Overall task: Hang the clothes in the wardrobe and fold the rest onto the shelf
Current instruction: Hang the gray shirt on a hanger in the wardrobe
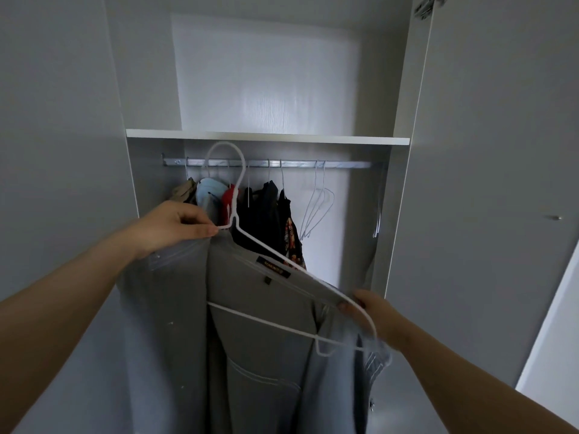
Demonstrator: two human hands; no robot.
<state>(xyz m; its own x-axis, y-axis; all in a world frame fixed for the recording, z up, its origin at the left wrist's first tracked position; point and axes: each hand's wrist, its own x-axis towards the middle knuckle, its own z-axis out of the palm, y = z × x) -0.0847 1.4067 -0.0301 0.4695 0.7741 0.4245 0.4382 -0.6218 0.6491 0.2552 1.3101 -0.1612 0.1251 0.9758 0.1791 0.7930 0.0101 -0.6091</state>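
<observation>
A grey garment (250,339) with a dark neck label hangs from a white wire hanger (266,245) that I hold up, tilted, in front of the open wardrobe. My left hand (175,227) pinches the hanger and cloth near the neck, just below the hook. My right hand (366,311) grips the hanger's lower right shoulder together with the fabric. The hook reaches up to the metal rail (344,165) but is not on it. Several clothes (266,211) hang on the rail's left half.
Two or three bare wire hangers (316,211) hang right of the clothes, with free rail beyond them. A white shelf (269,137) spans the wardrobe above the rail. The open door (485,183) stands at the right, the side panel at the left.
</observation>
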